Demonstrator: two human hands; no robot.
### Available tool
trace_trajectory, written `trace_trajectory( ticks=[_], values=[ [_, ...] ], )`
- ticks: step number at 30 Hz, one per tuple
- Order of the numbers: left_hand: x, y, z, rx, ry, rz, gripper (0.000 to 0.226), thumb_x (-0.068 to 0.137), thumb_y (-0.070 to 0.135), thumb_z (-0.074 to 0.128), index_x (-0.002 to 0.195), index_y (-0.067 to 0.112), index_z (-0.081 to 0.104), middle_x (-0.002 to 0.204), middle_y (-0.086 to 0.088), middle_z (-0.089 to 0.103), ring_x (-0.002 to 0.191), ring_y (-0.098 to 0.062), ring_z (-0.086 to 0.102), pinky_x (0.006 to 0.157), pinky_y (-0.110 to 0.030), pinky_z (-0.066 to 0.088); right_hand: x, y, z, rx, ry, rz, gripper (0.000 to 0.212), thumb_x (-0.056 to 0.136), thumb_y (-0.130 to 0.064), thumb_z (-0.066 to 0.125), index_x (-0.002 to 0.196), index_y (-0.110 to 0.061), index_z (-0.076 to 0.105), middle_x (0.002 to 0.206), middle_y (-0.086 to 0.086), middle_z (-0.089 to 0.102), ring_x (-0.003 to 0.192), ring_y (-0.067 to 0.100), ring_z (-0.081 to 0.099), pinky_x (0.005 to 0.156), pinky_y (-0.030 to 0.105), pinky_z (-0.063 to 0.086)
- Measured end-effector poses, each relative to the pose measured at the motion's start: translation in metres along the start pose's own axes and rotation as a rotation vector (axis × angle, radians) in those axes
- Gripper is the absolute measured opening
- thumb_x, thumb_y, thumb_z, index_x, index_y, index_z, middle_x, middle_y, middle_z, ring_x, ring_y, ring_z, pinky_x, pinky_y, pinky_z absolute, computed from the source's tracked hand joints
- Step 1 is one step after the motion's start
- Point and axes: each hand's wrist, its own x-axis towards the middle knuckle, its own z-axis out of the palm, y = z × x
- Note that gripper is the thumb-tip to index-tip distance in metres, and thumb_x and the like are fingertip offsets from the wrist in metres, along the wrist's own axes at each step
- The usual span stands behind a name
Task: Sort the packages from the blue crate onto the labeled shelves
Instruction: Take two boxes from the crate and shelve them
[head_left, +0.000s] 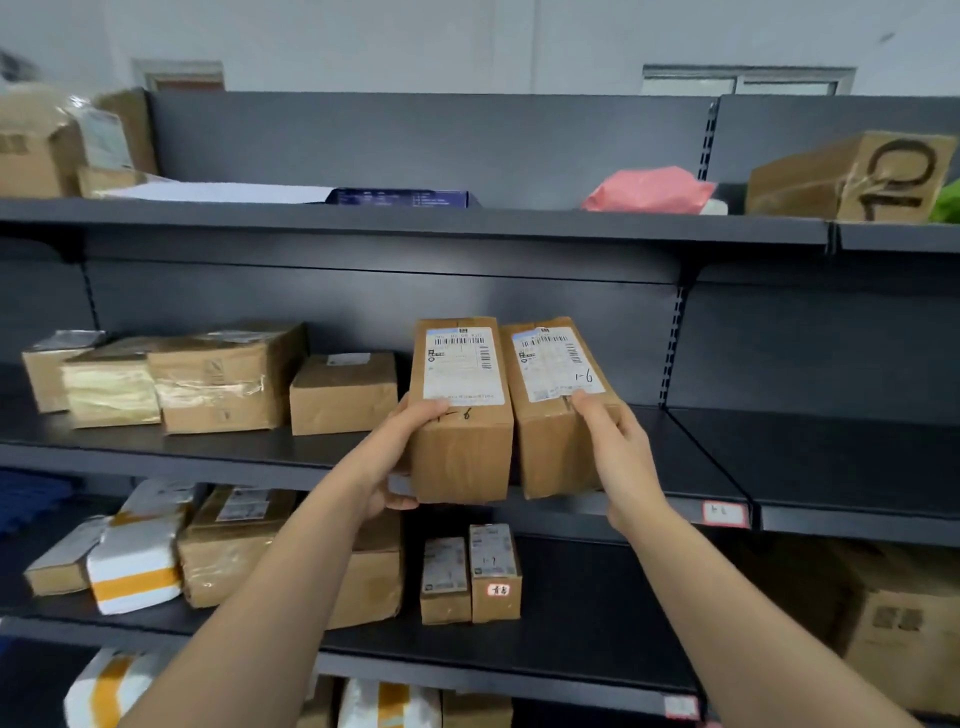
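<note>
As left grip (402, 457) holds left box (462, 447), right box (545, 441) reads "1-6"

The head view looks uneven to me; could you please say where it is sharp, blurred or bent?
In the head view the box marked 1-6 and the box beside it are sharpest, barcodes clear; the top-left box is blurred; the top shelf edge bows from the wide lens; the taped box shows glare.
</note>
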Motion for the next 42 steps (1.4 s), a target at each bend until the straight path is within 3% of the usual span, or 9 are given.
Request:
trace_trajectory(
  ticks=[4, 10, 15, 17, 20, 22, 25, 37, 42],
  values=[
    [0.038, 0.003, -0.019, 0.017, -0.019, -0.081, 0.09, 0.053, 0.068, 0.072, 0.13, 0.03, 0.045, 0.124, -0.007, 0.052, 0.108, -0.029, 0.052, 0.078, -0.045, 0.052, 0.029, 0.008, 0.024, -0.015, -0.001, 0.038, 0.026, 0.092, -0.046, 0.058, 0.116, -0.039, 0.051, 0.094, -0.024, 0.05, 0.084, -0.004, 0.045, 0.063, 0.021, 0.036],
    [0.085, 0.003, -0.033, 0.074, -0.073, -0.106, 0.08, 0.062, 0.077, 0.06, 0.125, 0.03, 0.043, 0.109, -0.002, 0.056, 0.101, -0.027, 0.055, 0.081, -0.045, 0.051, 0.078, 0.026, 0.049, -0.03, -0.01, 0.137, 0.027, 0.09, -0.047, 0.059, 0.114, -0.034, 0.057, 0.097, -0.016, 0.056, 0.085, 0.002, 0.049, 0.06, 0.025, 0.036],
    [0.122, -0.006, -0.029, 0.364, 0.055, 0.222, 0.097, 0.061, 0.06, 0.081, 0.141, 0.036, 0.031, 0.128, 0.009, 0.052, 0.123, -0.022, 0.051, 0.094, -0.042, 0.049, 0.115, 0.046, 0.064, -0.136, -0.003, 0.188, 0.048, 0.09, -0.056, 0.055, 0.129, -0.029, 0.05, 0.117, -0.003, 0.053, 0.104, 0.018, 0.049, 0.082, 0.035, 0.04],
    [0.135, -0.007, -0.028, 0.574, 0.158, 0.367, 0.104, 0.06, 0.053, 0.084, 0.146, 0.032, 0.028, 0.138, 0.003, 0.046, 0.127, -0.021, 0.047, 0.1, -0.04, 0.046, 0.129, 0.054, 0.068, -0.271, 0.013, 0.097, 0.066, 0.088, -0.06, 0.055, 0.141, -0.025, 0.039, 0.134, 0.0, 0.05, 0.121, 0.023, 0.047, 0.097, 0.039, 0.041],
    [0.15, -0.005, -0.026, 0.828, 0.31, 0.488, 0.084, 0.07, 0.046, 0.08, 0.141, 0.026, 0.04, 0.14, 0.001, 0.037, 0.127, -0.021, 0.044, 0.098, -0.036, 0.045, 0.144, 0.061, 0.071, -0.518, -0.011, -0.153, 0.102, 0.074, -0.059, 0.072, 0.153, -0.026, 0.018, 0.154, 0.002, 0.028, 0.139, 0.024, 0.033, 0.107, 0.041, 0.036],
    [0.161, -0.004, -0.027, 0.948, 0.35, 0.587, 0.073, 0.074, 0.044, 0.078, 0.137, 0.025, 0.046, 0.139, 0.002, 0.039, 0.127, -0.02, 0.042, 0.1, -0.036, 0.045, 0.152, 0.066, 0.07, -0.711, -0.032, -0.356, 0.105, 0.066, -0.057, 0.08, 0.15, -0.026, 0.025, 0.147, 0.001, 0.028, 0.134, 0.022, 0.036, 0.103, 0.042, 0.042],
    [0.174, -0.001, -0.028, 1.11, 0.363, 0.66, 0.069, 0.077, 0.043, 0.075, 0.138, 0.024, 0.046, 0.138, 0.002, 0.044, 0.128, -0.02, 0.037, 0.104, -0.035, 0.04, 0.169, 0.074, 0.069, -0.954, -0.066, -0.641, 0.082, 0.066, -0.053, 0.081, 0.134, -0.019, 0.051, 0.132, 0.004, 0.041, 0.125, 0.024, 0.041, 0.098, 0.048, 0.046],
    [0.193, 0.005, -0.023, 1.241, 0.394, 0.598, 0.07, 0.081, 0.044, 0.071, 0.141, 0.023, 0.041, 0.139, 0.0, 0.045, 0.128, -0.022, 0.038, 0.105, -0.035, 0.037, 0.202, 0.079, 0.074, -1.202, -0.156, -0.781, 0.071, 0.078, -0.046, 0.074, 0.138, -0.015, 0.05, 0.133, 0.01, 0.049, 0.125, 0.03, 0.045, 0.1, 0.044, 0.04],
    [0.184, 0.003, -0.014, 1.425, 0.41, 0.615, 0.073, 0.085, 0.048, 0.064, 0.146, 0.024, 0.032, 0.148, -0.001, 0.036, 0.137, -0.024, 0.029, 0.109, -0.042, 0.032, 0.191, 0.073, 0.07, -1.286, -0.158, -0.742, 0.079, 0.083, -0.045, 0.068, 0.148, -0.021, 0.031, 0.148, 0.01, 0.035, 0.142, 0.028, 0.024, 0.114, 0.043, 0.024]
  ],
)
